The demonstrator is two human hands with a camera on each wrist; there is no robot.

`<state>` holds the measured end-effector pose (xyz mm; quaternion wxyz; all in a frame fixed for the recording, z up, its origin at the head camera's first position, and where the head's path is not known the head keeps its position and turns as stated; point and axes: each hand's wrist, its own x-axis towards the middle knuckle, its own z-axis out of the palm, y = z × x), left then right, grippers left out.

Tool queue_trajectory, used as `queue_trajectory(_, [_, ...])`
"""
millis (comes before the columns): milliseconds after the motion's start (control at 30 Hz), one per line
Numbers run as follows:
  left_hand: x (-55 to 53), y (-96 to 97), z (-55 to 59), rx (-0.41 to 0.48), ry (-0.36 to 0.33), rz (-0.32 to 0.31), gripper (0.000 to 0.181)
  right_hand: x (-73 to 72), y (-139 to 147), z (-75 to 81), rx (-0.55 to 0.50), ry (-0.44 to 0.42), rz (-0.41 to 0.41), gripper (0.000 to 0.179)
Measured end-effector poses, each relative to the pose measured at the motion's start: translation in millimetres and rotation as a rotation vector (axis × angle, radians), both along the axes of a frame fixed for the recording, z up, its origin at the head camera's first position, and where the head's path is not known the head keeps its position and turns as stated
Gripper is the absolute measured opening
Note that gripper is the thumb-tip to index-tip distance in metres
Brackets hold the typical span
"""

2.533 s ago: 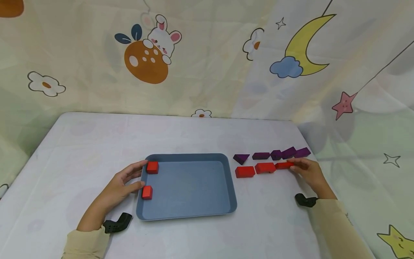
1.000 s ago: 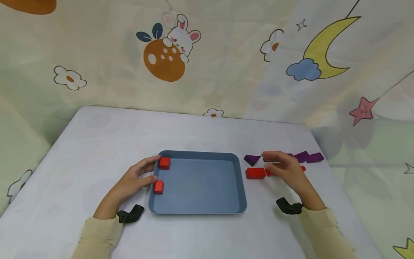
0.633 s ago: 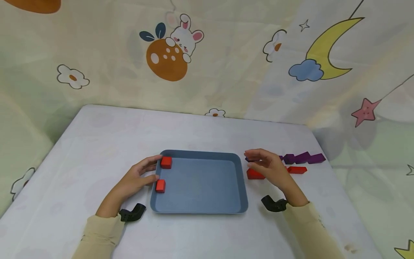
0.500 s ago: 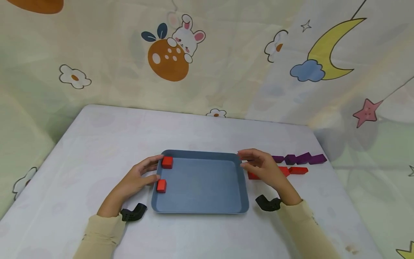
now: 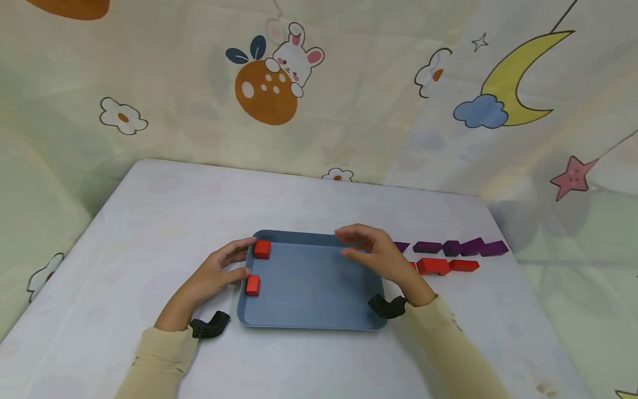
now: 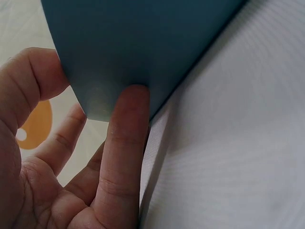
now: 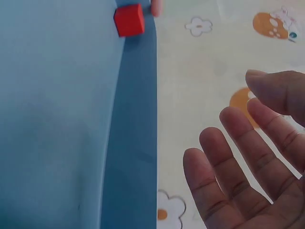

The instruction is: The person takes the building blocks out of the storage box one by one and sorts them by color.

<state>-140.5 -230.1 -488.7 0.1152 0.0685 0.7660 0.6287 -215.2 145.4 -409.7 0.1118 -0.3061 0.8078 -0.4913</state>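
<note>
My left hand (image 5: 211, 277) rests at the left side of a blue-grey tray (image 5: 309, 293). In the left wrist view its fingertips touch the tray's outer wall (image 6: 105, 52) and rim. Inside the tray, along that same side, sit two red blocks, one at the far corner (image 5: 262, 249) and another nearer block (image 5: 253, 285). My right hand (image 5: 371, 249) hangs over the tray's far right part, fingers apart and lightly bent, holding nothing. The right wrist view shows its spread fingers (image 7: 228, 167) beside the tray's rim, palm bare.
Right of the tray, a row of red blocks (image 5: 432, 266) lies on the white-covered table (image 5: 299, 366), its left end partly behind my right hand. Several purple blocks (image 5: 451, 248) form a row behind it. A printed cloth (image 5: 349, 111) hangs beyond the table.
My right hand has let go of the rightmost red block and moved left past both rows to above the tray. My left hand stays at the tray; the head view has shifted slightly.
</note>
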Motion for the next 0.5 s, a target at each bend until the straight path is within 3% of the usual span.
queue_trajectory(500, [-0.9, 1.1, -1.1, 0.001, -0.012, 0.01, 0.071, -7.7, -52, -3.3, 0.011, -0.044, 0.11, 0.04])
